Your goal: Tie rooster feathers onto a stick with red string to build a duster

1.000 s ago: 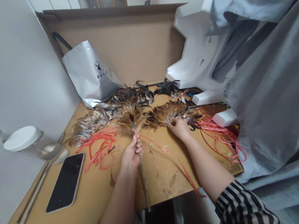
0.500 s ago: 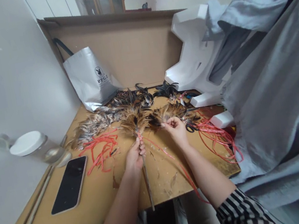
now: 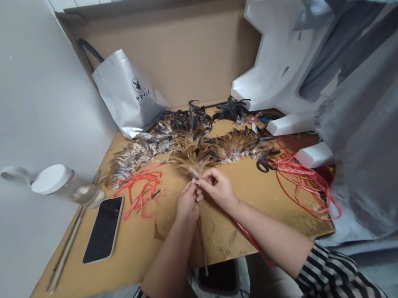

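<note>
My left hand (image 3: 187, 202) is closed round the stick of a feather duster (image 3: 191, 156), just below its brown feathers. The thin stick (image 3: 202, 241) points down past the table's front edge. Pressed up against the left fingertips, my right hand (image 3: 221, 189) pinches at the base of the feathers; what lies between its fingers is too small to make out. A red plastic strip (image 3: 249, 238) trails beneath my right forearm and over the edge. Brown feathers (image 3: 238, 143) lie in a heap behind the right hand, with grey-brown feathers (image 3: 131, 161) to the left.
Cut red strips (image 3: 140, 191) lie left, near a phone (image 3: 103, 229), sticks (image 3: 64, 253) and a lidded bottle (image 3: 64, 183). On the right are black scissors handles (image 3: 262, 166), tangled red strips (image 3: 300, 178) and white foam (image 3: 275, 56). A silver bag (image 3: 126, 95) stands behind, near black feathers (image 3: 231, 109).
My right hand has come from the brown feather heap to the duster's base, meeting my left hand. The left hand keeps its hold on the stick. The view has shifted slightly.
</note>
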Demonstrator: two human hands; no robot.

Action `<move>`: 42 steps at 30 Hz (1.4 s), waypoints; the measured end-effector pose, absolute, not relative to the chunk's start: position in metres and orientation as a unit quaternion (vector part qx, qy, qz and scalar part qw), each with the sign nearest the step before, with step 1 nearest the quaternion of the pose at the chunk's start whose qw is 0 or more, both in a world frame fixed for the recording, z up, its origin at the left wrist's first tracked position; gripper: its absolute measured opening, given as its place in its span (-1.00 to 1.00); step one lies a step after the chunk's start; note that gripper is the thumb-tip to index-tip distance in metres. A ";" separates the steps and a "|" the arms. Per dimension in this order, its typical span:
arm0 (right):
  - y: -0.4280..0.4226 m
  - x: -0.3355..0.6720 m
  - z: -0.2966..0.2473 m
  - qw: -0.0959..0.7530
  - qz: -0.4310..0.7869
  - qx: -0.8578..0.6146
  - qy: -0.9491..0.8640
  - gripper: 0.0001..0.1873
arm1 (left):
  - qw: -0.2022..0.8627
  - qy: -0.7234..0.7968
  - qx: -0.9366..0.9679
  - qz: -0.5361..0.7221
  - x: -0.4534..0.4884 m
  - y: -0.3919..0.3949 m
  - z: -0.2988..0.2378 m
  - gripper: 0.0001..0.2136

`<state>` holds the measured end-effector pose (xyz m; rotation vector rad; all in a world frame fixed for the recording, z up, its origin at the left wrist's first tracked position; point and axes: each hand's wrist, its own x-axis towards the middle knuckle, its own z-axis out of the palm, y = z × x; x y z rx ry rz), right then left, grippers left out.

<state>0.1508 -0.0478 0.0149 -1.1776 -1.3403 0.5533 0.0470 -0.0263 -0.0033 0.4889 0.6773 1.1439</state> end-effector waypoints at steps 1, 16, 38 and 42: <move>-0.047 0.151 0.015 0.588 0.237 -0.506 -0.585 -0.84 | 0.755 0.318 0.229 0.526 0.047 -0.027 -0.004 -0.86; -0.030 0.151 0.012 0.584 0.545 -0.439 -0.411 -0.69 | 0.753 0.325 0.245 0.517 0.043 -0.034 0.005 -0.83; -0.030 0.149 0.003 0.590 0.602 -0.408 -0.350 -0.73 | 0.734 0.345 0.235 0.536 0.045 -0.030 0.001 -0.81; -0.029 0.148 0.001 0.593 0.603 -0.402 -0.350 -0.69 | 0.735 0.348 0.233 0.534 0.045 -0.031 0.003 -0.82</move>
